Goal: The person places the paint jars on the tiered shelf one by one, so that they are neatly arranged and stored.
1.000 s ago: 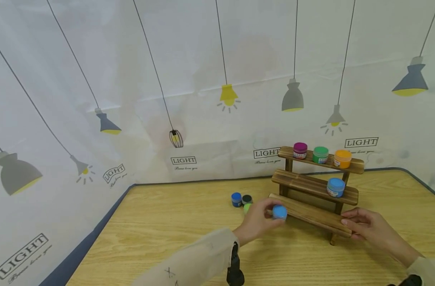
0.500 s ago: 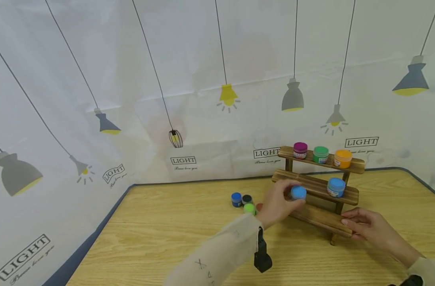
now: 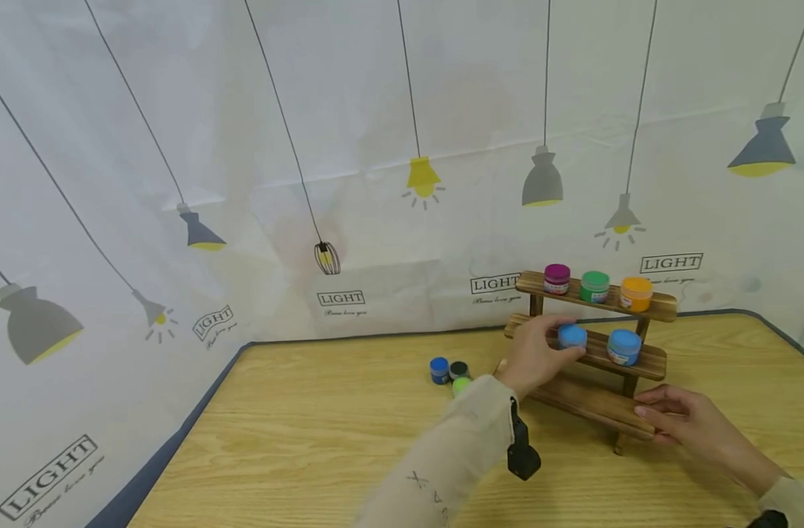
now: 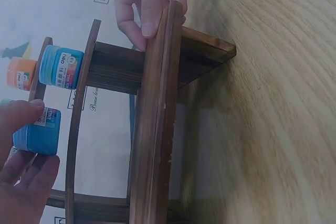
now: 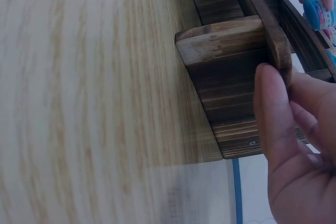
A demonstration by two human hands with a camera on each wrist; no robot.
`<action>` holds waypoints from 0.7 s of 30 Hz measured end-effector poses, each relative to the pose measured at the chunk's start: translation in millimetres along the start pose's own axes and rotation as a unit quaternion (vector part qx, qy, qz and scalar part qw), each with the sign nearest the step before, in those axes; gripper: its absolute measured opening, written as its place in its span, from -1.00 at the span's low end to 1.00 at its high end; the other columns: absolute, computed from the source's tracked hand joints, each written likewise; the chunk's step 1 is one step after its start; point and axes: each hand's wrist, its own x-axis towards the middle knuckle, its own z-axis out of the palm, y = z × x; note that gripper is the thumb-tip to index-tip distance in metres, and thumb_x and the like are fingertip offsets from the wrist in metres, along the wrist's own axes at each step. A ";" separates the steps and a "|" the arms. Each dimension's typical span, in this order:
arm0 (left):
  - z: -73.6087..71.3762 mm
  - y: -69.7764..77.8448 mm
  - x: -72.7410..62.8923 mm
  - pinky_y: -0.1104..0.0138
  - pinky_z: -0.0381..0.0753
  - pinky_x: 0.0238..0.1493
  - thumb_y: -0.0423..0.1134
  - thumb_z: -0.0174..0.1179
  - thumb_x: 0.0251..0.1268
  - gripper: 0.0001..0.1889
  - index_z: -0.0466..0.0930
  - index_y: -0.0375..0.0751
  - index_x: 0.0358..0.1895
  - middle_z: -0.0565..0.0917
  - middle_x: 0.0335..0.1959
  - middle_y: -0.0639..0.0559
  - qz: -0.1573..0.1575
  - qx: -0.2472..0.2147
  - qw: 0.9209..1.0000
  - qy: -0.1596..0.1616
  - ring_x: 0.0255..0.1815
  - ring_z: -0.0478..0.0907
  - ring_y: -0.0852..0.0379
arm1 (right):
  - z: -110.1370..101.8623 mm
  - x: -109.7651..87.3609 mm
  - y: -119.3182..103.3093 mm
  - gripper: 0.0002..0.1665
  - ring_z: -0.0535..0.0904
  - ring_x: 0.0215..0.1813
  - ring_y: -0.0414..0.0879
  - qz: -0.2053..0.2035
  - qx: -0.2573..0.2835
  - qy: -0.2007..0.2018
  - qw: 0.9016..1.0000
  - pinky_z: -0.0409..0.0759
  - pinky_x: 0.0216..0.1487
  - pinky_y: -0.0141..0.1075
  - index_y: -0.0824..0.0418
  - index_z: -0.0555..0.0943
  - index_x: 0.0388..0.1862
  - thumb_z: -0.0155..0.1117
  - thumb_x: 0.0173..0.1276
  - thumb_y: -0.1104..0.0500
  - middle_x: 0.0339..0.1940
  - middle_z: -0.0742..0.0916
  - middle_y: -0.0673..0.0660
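My left hand [image 3: 535, 358] pinches a light blue paint jar [image 3: 572, 336] between thumb and fingers, over the middle shelf of a three-tier wooden stand [image 3: 590, 400]. In the left wrist view a narrow gap shows between that held jar [image 4: 44, 136] and the shelf board. Another light blue paint jar [image 3: 623, 347] sits on the same shelf, to the right. Purple [image 3: 557, 279], green [image 3: 595, 287] and orange [image 3: 636, 294] paint jars line the top shelf. With thumb and fingers, my right hand [image 3: 695, 429] grips the right end of the lowest shelf, which bears no jar.
Left of the stand, a dark blue jar [image 3: 439, 370], a black jar [image 3: 458, 369] and a light green jar [image 3: 461, 386] cluster on the wooden table [image 3: 296, 440]; my left sleeve partly covers the green one. A lamp-printed cloth [image 3: 375, 242] hangs behind the table.
My left hand has carried the light blue jar right and up, from beside the lowest shelf to the middle shelf. The left sleeve now hides a reddish jar. My right hand keeps its grip.
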 end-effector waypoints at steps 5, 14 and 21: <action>9.2 -2.3 4.8 0.60 0.43 -0.30 -0.31 0.30 0.00 -0.60 0.54 -0.08 -0.01 0.56 -0.14 0.14 -0.006 -0.010 1.000 0.021 -0.22 0.47 0.37 | -1.6 0.1 -0.4 -0.59 0.56 -0.40 -0.23 0.007 -0.004 -0.002 1.000 0.58 -0.45 -0.26 0.62 0.37 -0.05 0.01 0.35 0.23 -0.30 0.59 -0.28; 20.1 -5.3 3.0 0.60 0.45 -0.32 -0.27 0.30 -0.01 -0.57 0.53 -0.04 0.02 0.60 -0.18 0.12 -0.015 -0.046 0.998 0.042 -0.26 0.51 0.39 | -1.3 0.5 0.3 -0.59 0.56 -0.42 -0.22 0.002 -0.002 0.000 1.000 0.58 -0.47 -0.26 0.64 0.36 -0.06 0.01 0.35 0.24 -0.32 0.58 -0.35; 23.8 -2.5 2.3 0.62 0.45 -0.32 -0.26 0.32 -0.04 -0.57 0.54 -0.03 0.01 0.61 -0.19 0.12 -0.012 -0.049 0.997 0.062 -0.25 0.51 0.39 | -0.7 0.8 1.6 -0.61 0.57 -0.43 -0.22 -0.006 -0.005 0.003 1.000 0.57 -0.49 -0.26 0.63 0.37 -0.08 0.01 0.35 0.25 -0.33 0.58 -0.37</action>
